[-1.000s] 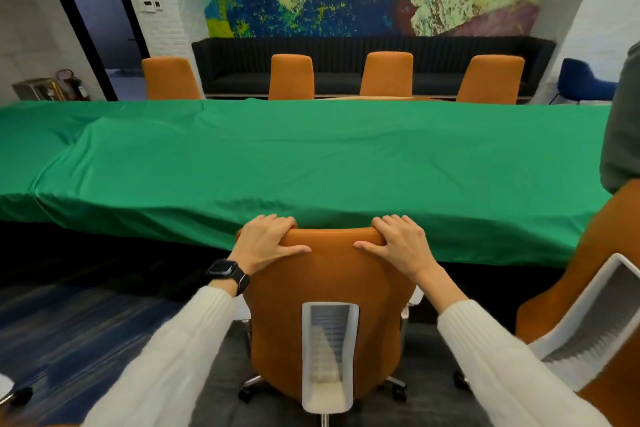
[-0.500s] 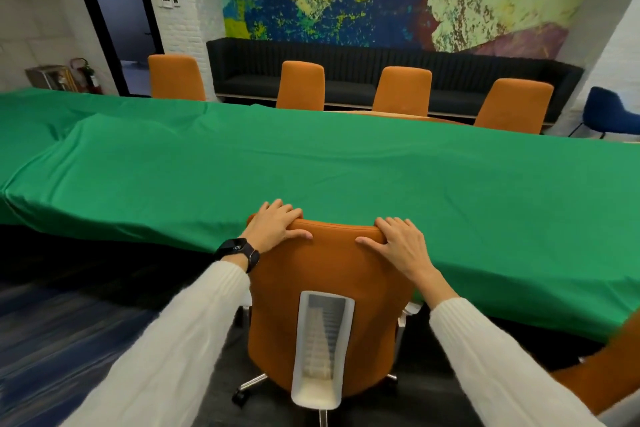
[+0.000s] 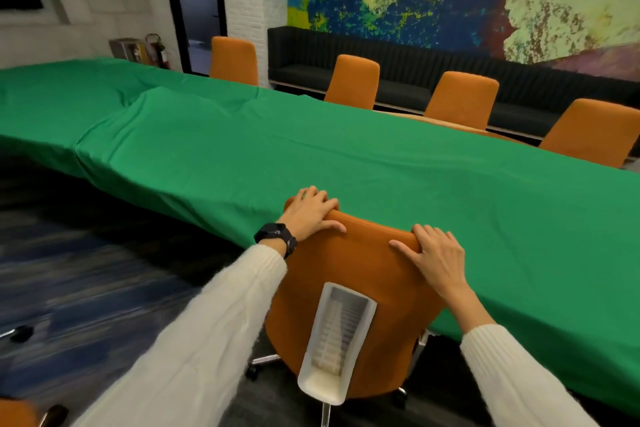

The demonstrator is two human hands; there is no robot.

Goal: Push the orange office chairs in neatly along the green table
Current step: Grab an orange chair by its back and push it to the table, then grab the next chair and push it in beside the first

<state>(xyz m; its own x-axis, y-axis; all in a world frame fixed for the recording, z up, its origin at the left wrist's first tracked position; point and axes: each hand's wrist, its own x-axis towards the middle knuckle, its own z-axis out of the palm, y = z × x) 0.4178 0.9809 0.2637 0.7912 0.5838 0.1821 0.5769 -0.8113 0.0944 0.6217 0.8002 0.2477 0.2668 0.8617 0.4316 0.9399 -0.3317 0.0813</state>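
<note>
An orange office chair (image 3: 367,274) with a white back support stands in front of me, its backrest top touching the near edge of the long green table (image 3: 311,156). My left hand (image 3: 310,213) grips the top left corner of the backrest. On the top right corner rests my right hand (image 3: 433,253), fingers curled over the rim. The seat is hidden under the cloth and behind the backrest. Several more orange chairs (image 3: 353,81) line the far side of the table.
A black sofa (image 3: 408,59) runs along the far wall under a colourful mural. A doorway (image 3: 194,3) opens at the back left. Part of another orange chair (image 3: 15,412) shows at the bottom left on the dark carpet (image 3: 86,288).
My view has swung to the left, so the table now runs diagonally. The chair at my right and the person beside it have left the frame. Both hands stay on the backrest.
</note>
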